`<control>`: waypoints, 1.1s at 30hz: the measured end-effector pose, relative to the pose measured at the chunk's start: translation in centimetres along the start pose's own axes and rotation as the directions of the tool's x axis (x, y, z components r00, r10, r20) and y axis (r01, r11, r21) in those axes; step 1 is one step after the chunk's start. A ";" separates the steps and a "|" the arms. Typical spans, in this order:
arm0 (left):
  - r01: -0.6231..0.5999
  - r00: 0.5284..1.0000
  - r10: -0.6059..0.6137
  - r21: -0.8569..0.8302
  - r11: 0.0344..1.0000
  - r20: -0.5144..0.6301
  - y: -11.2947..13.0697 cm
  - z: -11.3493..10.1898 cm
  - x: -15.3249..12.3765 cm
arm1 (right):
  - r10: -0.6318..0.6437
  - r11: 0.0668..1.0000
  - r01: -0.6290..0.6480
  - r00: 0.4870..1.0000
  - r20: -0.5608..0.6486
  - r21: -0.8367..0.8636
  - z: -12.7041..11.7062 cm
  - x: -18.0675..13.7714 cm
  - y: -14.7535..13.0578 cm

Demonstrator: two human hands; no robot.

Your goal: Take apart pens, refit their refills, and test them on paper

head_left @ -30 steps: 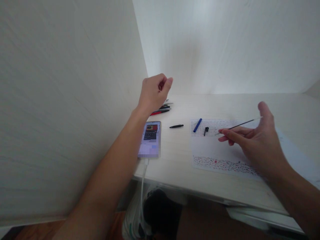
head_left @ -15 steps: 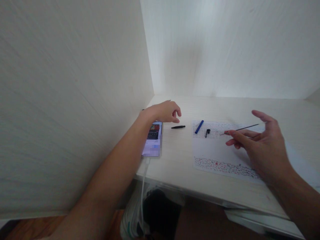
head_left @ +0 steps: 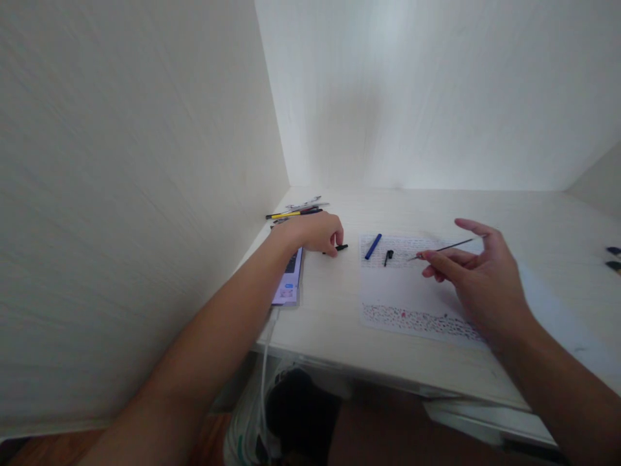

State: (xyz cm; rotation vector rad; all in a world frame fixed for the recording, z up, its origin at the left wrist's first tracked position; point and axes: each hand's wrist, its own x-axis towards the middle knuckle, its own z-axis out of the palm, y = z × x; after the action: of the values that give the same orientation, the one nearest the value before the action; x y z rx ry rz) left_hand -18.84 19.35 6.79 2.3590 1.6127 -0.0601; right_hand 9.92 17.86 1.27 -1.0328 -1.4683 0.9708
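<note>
My left hand point(head_left: 320, 232) reaches down over the table, thumb and fingertips closed around a short black pen barrel point(head_left: 342, 247) that lies on the tabletop. Part of the barrel is hidden by the fingers. Above the paper, my right hand point(head_left: 478, 275) pinches a thin dark pen refill point(head_left: 453, 245) near its pale tip, with the index finger raised. Between the hands, on the paper point(head_left: 412, 288) with rows of handwriting, lie a blue pen tube point(head_left: 373, 246) and a small black clip piece point(head_left: 389, 257).
Beneath my left forearm lies a lit phone point(head_left: 287, 288) with a white cable point(head_left: 264, 382) hanging over the table edge. Several pens point(head_left: 295, 212) rest in the back left corner by the wall. Dark tips of other things point(head_left: 614, 257) show at the far right.
My left hand has come down onto the black pen barrel. The view has shifted slightly to the right, showing the pens in the corner. My right hand still holds the refill.
</note>
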 end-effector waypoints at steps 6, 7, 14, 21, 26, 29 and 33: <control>-0.038 0.999 0.041 0.126 0.991 -0.023 2.4 -0.3 -0.3 | 0.006 0.998 -0.010 0.998 0.066 0.059 0.5 0.1 0.3; -0.076 0.994 0.085 0.120 0.990 -0.067 3.1 -0.4 -0.3 | -0.005 0.998 0.001 0.998 0.057 0.068 0.6 0.1 0.2; -0.381 0.901 0.084 -0.686 0.620 -0.425 11.7 3.2 0.8 | -0.096 0.973 0.140 0.967 -0.235 0.182 0.0 -0.3 -0.8; -0.080 0.997 -0.008 -0.996 0.032 -0.080 15.9 8.0 2.1 | -0.046 0.975 0.100 0.965 -0.259 0.200 -2.9 -1.2 -1.2; -0.073 0.987 -0.141 -0.995 0.071 -0.082 15.5 8.8 2.5 | 0.001 0.977 0.026 0.992 -0.130 0.211 -3.5 -1.0 -1.1; -0.043 0.987 -0.147 -0.994 0.097 -0.057 15.7 8.5 2.4 | 0.014 0.979 0.010 0.993 -0.114 0.205 -3.6 -0.6 -0.9; -0.040 0.990 -0.129 -0.989 0.143 -0.059 16.0 8.2 2.1 | 0.014 0.981 0.003 0.996 -0.083 0.196 -4.1 -0.5 -0.5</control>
State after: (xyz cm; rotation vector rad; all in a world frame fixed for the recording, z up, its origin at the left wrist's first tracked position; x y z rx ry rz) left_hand -2.38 13.76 1.87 1.1752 1.0818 0.9215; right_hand 13.93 17.46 2.11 -0.9236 -1.2741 1.0412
